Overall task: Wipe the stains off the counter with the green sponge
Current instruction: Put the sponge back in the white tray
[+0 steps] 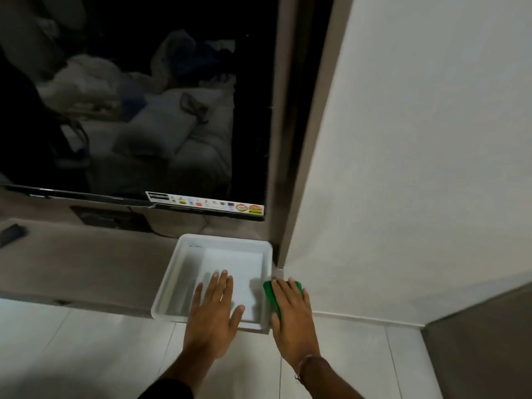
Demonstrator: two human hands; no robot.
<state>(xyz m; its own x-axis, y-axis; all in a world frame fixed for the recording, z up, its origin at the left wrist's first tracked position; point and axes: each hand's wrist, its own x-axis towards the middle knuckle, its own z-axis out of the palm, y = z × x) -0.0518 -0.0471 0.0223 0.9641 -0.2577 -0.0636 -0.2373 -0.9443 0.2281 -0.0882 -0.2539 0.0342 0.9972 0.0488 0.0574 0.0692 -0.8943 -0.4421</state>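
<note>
Fingers of the right hand (290,309) lie flat and close together on top of the green sponge (272,296), pressing it down more than gripping it. The sponge sits just beside the right wall of a white tray (169,276), near the corner where the white wall (417,168) meets the counter (86,266). Only its left edge and far tip show; the rest hides under the hand. The left hand (214,313) is spread wide and flat, fingers open, holding nothing. It reaches over the front of the tray, but whether it touches the tray cannot be told. No stains show clearly on the grey counter from here. To wipe well, the person should probably keep the palm pushing down evenly and slide the sponge in slow, firm strokes. The left hand could hold the tray steady, or move it aside so the sponge can reach the counter under it
</note>
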